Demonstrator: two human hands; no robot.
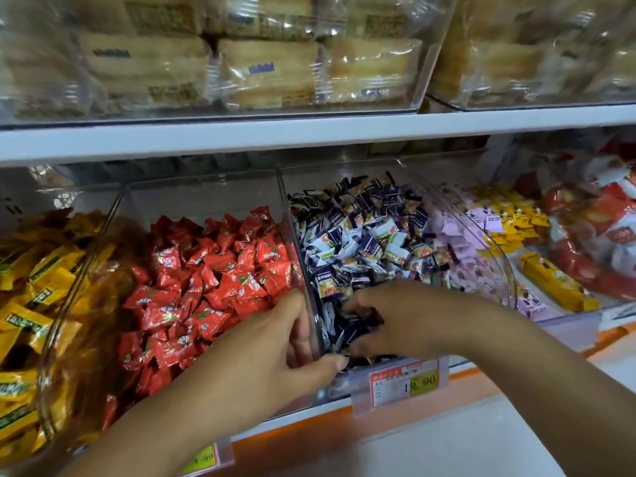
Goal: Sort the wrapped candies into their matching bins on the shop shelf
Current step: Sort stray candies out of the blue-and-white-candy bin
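Left hand [272,352] gripped a wall of the clear bin [295,232] beside red candies [220,270]; right hand [406,315] pinched dark candies [358,325] inside it.

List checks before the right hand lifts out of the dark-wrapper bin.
1. Grip of right hand on dark candies: ok, fingers curled round them.
2. Number held: cannot tell, fingers hide it.
3. Bin steadied by left hand: ok, it grips the clear bin wall.
4. Top layer of red candies one kind: ok.
5. Pile behind the grip sorted: not ok, white wrappers mixed among dark ones.
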